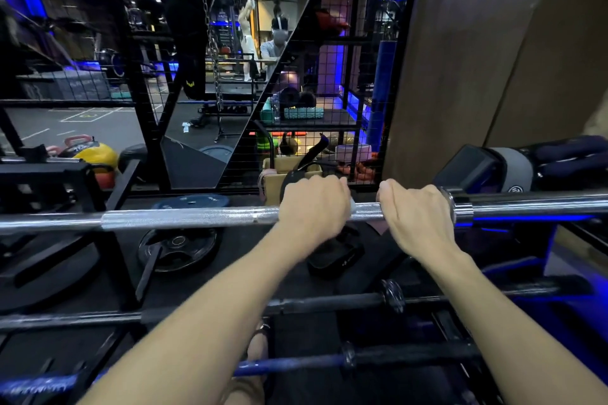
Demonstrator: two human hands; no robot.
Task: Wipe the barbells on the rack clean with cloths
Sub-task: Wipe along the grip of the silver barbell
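- Top bar (184, 217) is the chrome one, running pretty much level across the rack, knurled in the middle stretch.
- Left hand (312, 207) is curled over the bar from above, with a bit of white cloth (352, 204) peeking out on its right edge, so it's gripping cloth and bar together.
- Right hand (416, 210) sits just beside it, fingers wrapped over the same bar, right up against the chrome collar (455, 207). Can't tell if there's a cloth under this one.
- 2 more bars sit lower and nearer: a dark bar (329, 304) and a blue bar (289, 363).
- Black plate (179, 248) lies on the floor under the top bar.
- Mesh wall (329, 108) and a mirror (210, 76) behind the rack.
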